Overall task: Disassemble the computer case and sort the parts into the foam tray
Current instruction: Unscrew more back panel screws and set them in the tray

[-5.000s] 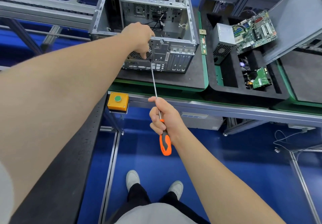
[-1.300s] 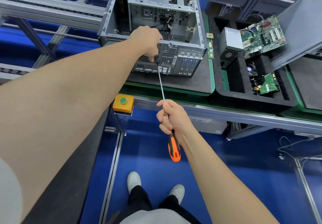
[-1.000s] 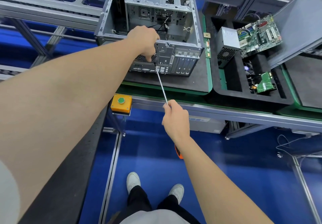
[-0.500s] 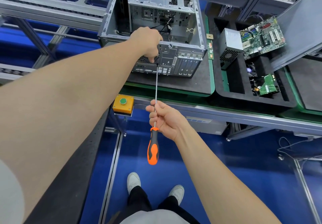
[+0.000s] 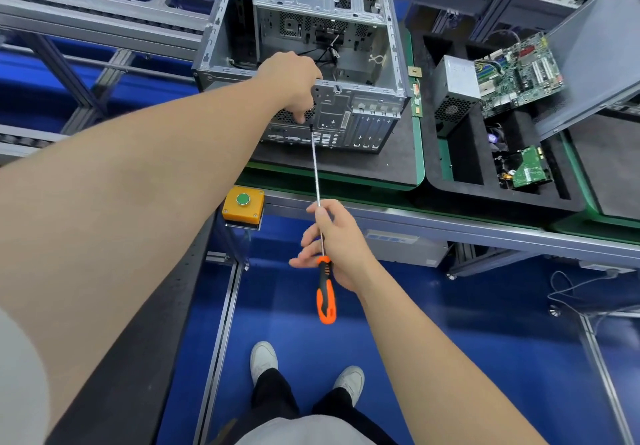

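Blue factory floor and grey aluminium framing surrounded a workbench, seen from above by a standing person. On a dark mat sat the computer case [image 5: 311,46], a bare silver metal shell with its open side up and its rear panel of port cut-outs and slot covers facing the person. It looked nearly gutted, with only a few black cables left inside.

The left hand [image 5: 294,84] draped over the rear top edge with fingers curled down beside the tip of a long screwdriver [image 5: 320,222], probably to guide it onto a screw. Whether it pinched anything could not be told. The right hand [image 5: 336,247] pinched the thin shaft just above the orange handle, its other fingers loosely spread, which suited quick spinning rather than force.

Just right of the case, the black foam tray [image 5: 450,174] held a power supply [image 5: 453,87], a motherboard [image 5: 516,73] and a small green board [image 5: 528,167].
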`<state>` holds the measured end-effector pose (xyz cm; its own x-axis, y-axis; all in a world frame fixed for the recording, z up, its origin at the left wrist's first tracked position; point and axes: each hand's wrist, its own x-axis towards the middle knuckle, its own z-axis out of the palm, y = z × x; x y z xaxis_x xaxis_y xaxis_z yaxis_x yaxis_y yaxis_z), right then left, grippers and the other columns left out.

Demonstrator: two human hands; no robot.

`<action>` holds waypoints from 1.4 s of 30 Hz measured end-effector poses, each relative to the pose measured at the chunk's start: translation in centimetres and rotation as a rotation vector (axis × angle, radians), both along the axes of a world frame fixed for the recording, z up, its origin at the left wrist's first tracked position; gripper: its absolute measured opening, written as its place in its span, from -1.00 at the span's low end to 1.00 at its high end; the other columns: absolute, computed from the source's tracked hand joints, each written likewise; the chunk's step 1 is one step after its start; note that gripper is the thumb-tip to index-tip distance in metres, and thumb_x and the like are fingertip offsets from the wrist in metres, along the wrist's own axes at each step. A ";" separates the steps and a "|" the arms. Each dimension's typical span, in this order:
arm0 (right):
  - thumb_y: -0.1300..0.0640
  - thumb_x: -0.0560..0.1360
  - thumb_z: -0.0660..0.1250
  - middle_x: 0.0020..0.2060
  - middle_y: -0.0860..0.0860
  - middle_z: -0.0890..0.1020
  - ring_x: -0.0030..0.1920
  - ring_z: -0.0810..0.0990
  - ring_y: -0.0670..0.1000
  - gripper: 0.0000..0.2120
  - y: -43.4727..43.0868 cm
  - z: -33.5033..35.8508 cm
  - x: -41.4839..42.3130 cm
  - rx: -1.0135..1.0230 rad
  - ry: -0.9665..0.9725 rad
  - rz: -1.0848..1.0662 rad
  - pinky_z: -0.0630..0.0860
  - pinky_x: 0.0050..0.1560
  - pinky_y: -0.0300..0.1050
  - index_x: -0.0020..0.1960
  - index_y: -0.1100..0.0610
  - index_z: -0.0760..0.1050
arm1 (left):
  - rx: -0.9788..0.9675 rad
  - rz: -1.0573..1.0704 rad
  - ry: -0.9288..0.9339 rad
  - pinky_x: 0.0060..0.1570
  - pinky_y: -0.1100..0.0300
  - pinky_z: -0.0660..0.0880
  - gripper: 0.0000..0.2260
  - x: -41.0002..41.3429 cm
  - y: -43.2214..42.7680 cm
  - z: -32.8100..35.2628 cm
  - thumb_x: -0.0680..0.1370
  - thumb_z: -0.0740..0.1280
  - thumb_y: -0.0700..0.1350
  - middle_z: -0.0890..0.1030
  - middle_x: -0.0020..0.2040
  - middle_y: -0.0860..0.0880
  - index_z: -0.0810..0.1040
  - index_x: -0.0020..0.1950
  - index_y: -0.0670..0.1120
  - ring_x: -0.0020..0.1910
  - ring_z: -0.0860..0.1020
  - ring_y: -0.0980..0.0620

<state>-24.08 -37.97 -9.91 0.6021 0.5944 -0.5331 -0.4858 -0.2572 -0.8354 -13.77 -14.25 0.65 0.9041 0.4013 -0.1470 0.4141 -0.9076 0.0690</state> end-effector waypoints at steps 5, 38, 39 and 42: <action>-0.05 0.75 0.16 -0.38 0.01 0.38 -0.52 0.18 -0.07 -0.74 -0.3 -0.9 -0.1 0.153 0.296 -0.036 0.25 -0.54 -0.21 0.27 0.04 0.54 | -0.023 0.011 -0.021 0.02 -0.11 0.61 -0.19 0.0 0.0 -0.1 0.32 0.67 0.06 0.68 0.17 -0.12 0.46 0.52 -0.03 0.16 0.61 -0.27; 0.20 0.61 0.24 -0.25 0.07 0.52 -0.41 0.41 0.01 -0.82 -1.9 0.5 -2.5 0.124 0.294 -0.044 0.45 -0.38 -0.08 -0.02 0.23 0.59 | -0.011 0.030 -0.003 0.10 -0.15 0.60 -0.13 0.1 -0.2 -0.2 0.31 0.67 0.08 0.68 0.19 -0.13 0.41 0.56 0.01 0.18 0.61 -0.28; 0.19 0.64 0.26 -0.19 0.09 0.53 -0.37 0.44 0.02 -0.86 -2.2 0.4 -2.6 0.215 0.331 -0.022 0.49 -0.33 -0.07 0.00 0.21 0.58 | -0.014 0.028 -0.009 0.09 -0.15 0.60 -0.13 0.1 -0.1 -0.2 0.31 0.67 0.08 0.68 0.19 -0.13 0.40 0.56 0.01 0.18 0.61 -0.28; 0.01 0.74 0.22 -0.13 0.07 0.59 -0.34 0.51 0.01 -0.81 -2.8 0.0 -3.4 0.397 0.422 0.029 0.57 -0.32 -0.08 0.09 0.07 0.55 | -0.023 0.029 -0.023 0.10 -0.16 0.60 -0.14 -0.1 -0.2 -0.1 0.31 0.67 0.09 0.68 0.18 -0.13 0.43 0.55 0.00 0.17 0.61 -0.28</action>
<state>-27.45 -40.78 -9.87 0.3659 0.8109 -0.4567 -0.7955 0.0178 -0.6058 -13.83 -14.42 0.53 0.8954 0.4238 -0.1362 0.4380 -0.8935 0.0993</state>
